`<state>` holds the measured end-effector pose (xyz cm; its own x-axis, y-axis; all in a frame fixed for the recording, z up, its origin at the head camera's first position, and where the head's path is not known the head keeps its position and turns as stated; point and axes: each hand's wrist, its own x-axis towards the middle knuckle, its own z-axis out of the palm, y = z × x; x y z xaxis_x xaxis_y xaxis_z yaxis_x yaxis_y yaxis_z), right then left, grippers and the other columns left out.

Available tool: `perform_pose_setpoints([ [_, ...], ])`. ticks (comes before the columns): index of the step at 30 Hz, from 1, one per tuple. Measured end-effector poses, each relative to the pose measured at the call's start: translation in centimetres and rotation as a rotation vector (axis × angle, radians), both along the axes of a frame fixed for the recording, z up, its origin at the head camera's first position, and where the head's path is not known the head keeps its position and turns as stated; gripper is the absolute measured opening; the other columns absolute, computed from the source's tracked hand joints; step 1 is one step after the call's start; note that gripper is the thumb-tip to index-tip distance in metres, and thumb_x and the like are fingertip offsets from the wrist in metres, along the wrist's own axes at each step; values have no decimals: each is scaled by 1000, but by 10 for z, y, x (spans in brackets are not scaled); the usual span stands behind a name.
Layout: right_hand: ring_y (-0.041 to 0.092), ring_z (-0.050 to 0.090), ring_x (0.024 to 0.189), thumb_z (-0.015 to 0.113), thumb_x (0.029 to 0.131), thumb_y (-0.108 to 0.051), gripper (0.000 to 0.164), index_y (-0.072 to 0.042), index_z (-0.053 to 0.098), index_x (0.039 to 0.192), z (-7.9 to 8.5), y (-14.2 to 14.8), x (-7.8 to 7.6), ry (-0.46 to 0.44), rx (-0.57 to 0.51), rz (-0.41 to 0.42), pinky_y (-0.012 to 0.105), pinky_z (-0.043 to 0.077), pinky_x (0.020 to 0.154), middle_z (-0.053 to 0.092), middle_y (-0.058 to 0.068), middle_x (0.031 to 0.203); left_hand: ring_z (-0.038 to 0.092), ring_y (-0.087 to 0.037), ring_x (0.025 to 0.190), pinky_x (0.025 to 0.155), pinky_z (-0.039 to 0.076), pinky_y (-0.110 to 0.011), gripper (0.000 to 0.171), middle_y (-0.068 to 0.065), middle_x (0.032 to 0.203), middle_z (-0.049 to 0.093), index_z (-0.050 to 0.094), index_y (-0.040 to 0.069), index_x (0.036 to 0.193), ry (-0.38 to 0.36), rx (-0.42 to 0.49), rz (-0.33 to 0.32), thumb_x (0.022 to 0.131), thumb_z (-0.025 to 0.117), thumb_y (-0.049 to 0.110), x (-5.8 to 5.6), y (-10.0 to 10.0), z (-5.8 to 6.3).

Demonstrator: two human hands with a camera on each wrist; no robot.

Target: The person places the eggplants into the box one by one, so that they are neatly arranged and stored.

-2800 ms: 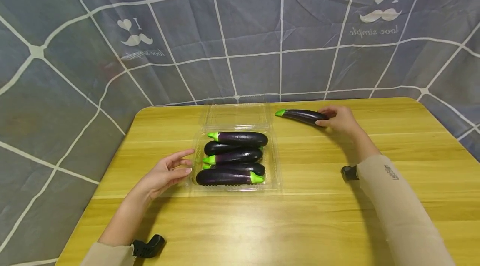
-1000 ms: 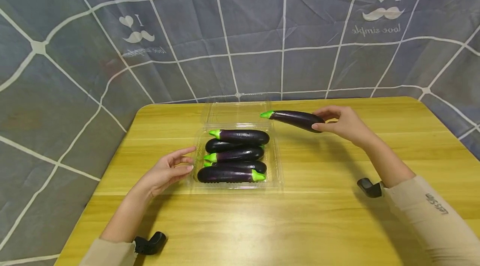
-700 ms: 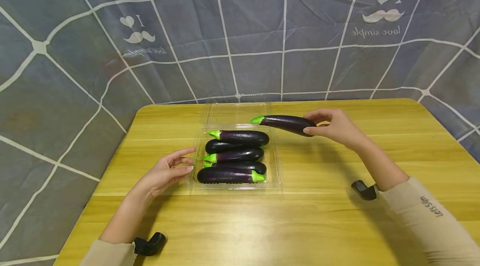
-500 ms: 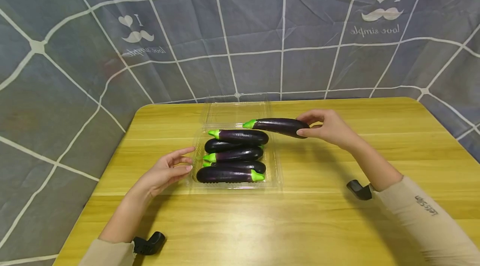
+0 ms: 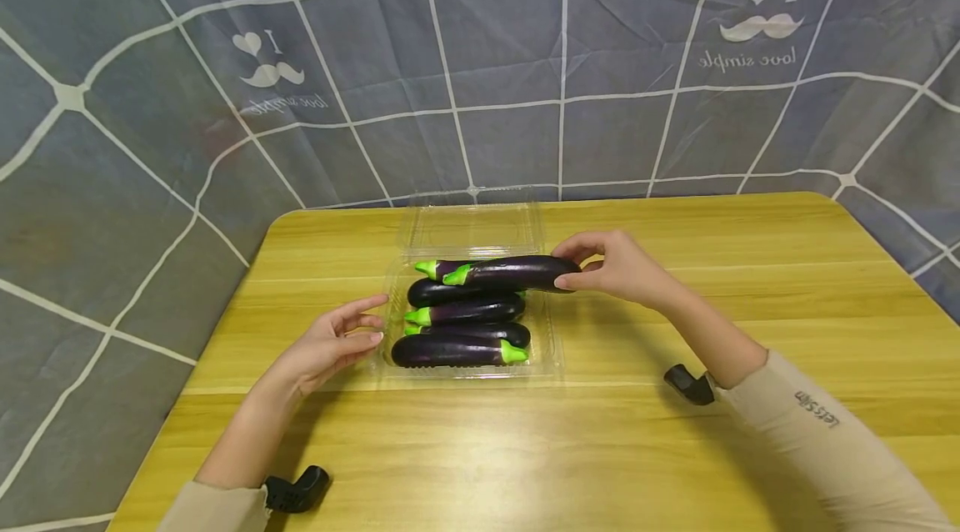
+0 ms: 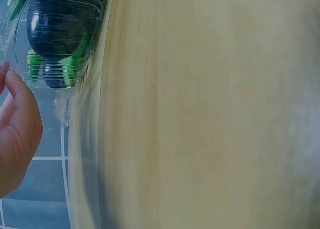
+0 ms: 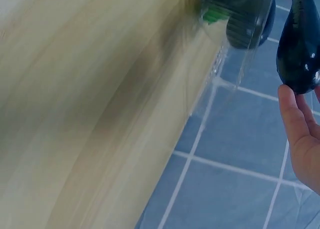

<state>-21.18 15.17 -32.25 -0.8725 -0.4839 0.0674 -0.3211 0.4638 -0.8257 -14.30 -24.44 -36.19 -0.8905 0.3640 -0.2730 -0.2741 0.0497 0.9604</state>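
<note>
My right hand (image 5: 617, 269) pinches the rounded end of a dark purple eggplant (image 5: 517, 272) between thumb and fingers. Its green stem end points left and overlaps the rear eggplants in the head view; in the right wrist view the held eggplant (image 7: 300, 44) is raised above the container. Several more eggplants (image 5: 457, 351) lie side by side in a clear plastic clamshell container (image 5: 553, 348), most with green stems to the left. My left hand (image 5: 326, 348) has its fingers loosely extended, fingertips right at the container's left wall.
The container's clear lid (image 5: 476, 228) lies folded back toward the rear of the wooden table (image 5: 480, 449). Behind hangs a grey curtain (image 5: 510, 57) with white lines. A black wrist-worn device (image 5: 690, 384) sticks out below the right sleeve, another (image 5: 298, 490) by the left sleeve.
My right hand has lifted the eggplant off the table at the back right and carried it left and nearer, over the rear of the container. My left hand has stayed in place.
</note>
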Motion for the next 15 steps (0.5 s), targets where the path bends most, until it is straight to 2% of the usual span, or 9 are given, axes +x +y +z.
perform_pose_setpoints([
  [9, 20, 59, 87, 78, 75, -11, 34, -2, 67, 106, -4, -16, 0, -28, -54, 46, 29, 52, 75, 66, 8, 95, 57, -11, 90, 78, 50, -23, 62, -6, 108, 49, 26, -1, 145, 7, 3, -8, 91, 57, 0, -2, -1, -2],
  [15, 21, 59, 91, 77, 75, -9, 33, -1, 67, 106, -9, -25, 3, -17, -43, 64, 32, 53, 77, 66, 8, 97, 57, -11, 89, 78, 49, -22, 64, -8, 109, 48, 27, 0, 145, -6, -22, 4, 89, 59, 1, -2, 0, -3],
])
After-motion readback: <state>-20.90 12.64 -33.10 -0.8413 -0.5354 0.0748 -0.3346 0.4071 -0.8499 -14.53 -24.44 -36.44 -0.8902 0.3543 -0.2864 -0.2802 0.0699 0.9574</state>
